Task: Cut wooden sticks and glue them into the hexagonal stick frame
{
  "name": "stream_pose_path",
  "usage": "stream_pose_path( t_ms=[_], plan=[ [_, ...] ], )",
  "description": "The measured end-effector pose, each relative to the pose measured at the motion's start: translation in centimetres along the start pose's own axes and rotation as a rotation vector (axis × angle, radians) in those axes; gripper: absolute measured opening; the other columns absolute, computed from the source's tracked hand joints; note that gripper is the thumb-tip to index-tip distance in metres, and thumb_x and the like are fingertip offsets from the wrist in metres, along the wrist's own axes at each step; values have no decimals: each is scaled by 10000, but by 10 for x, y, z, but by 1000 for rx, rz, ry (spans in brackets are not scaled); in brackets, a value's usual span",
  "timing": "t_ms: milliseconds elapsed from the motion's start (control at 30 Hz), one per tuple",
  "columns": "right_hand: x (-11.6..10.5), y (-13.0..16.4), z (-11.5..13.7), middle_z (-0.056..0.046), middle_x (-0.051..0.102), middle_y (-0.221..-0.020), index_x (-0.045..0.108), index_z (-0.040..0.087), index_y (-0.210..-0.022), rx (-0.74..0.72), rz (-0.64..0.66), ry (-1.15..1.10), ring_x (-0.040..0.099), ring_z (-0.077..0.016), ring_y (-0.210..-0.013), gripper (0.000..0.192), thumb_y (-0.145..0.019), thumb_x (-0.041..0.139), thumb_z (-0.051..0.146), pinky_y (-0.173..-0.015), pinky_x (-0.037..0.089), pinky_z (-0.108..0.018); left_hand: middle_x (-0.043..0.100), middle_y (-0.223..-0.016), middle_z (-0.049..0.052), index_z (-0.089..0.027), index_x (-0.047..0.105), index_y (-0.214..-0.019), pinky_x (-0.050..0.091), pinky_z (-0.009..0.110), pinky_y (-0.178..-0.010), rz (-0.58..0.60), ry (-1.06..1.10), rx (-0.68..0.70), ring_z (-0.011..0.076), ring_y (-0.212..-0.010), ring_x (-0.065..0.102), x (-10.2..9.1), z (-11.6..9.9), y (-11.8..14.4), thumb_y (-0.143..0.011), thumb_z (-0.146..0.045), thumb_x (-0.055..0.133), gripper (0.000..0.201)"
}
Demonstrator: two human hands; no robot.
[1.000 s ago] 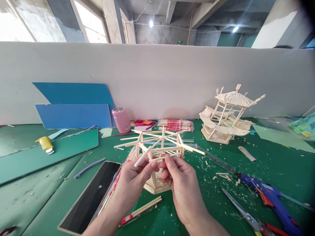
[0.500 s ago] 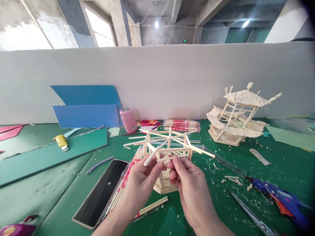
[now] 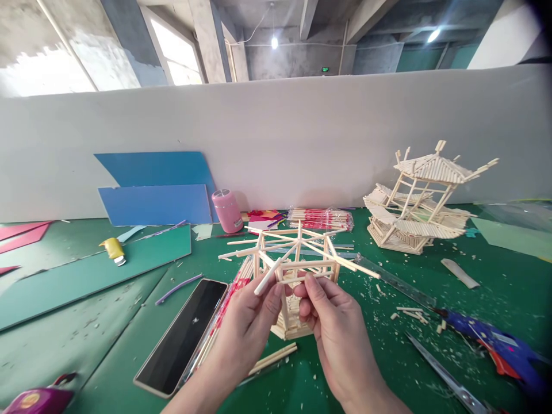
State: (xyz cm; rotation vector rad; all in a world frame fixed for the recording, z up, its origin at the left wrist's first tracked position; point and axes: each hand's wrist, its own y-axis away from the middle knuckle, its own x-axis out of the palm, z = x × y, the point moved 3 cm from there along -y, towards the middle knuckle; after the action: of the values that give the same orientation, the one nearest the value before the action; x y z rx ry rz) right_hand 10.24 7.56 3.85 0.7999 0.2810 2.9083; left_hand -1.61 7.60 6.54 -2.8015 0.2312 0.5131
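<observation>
The left hand (image 3: 248,322) pinches a short loose stick (image 3: 268,277) at the near rim of a small stick frame (image 3: 295,261), while the right hand (image 3: 334,325) pinches a crossbar of that frame beside it, fingertips nearly meeting. The frame stands on the green table (image 3: 86,345), over loose sticks (image 3: 271,357). A phone (image 3: 183,336) lies just left; a glue gun (image 3: 495,339) and a finished stick pavilion (image 3: 420,201) sit to the right.

Your left hand (image 3: 248,322): pinched a small stick (image 3: 267,277).
Your right hand (image 3: 334,328): gripped the stick house (image 3: 297,270).
Table (image 3: 107,339): held a phone (image 3: 183,336) and a glue gun (image 3: 495,342).
</observation>
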Motion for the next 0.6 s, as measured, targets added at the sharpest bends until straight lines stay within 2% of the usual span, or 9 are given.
stream_pose_path(
  t_ms=[467, 600],
  plan=[
    [-1, 0, -3, 35, 523, -525, 636, 179, -650, -3, 20, 30, 412, -71, -499, 264, -755, 601, 418, -506, 346, -199, 494, -644, -41, -192, 575, -1010, 347, 179, -517, 17, -31, 15, 85, -540, 394, -1, -2, -1, -897, -229, 412, 202],
    [-3, 3, -9, 39, 526, -512, 644, 182, -674, 1, 16, 41, 417, -69, -490, 258, -752, 604, 425, -513, 351, -201, 492, -646, -40, -196, 562, -1019, 349, 178, -512, 13, -14, -5, 87, -541, 399, 0, 2, 6, -900, -228, 403, 201]
  ],
)
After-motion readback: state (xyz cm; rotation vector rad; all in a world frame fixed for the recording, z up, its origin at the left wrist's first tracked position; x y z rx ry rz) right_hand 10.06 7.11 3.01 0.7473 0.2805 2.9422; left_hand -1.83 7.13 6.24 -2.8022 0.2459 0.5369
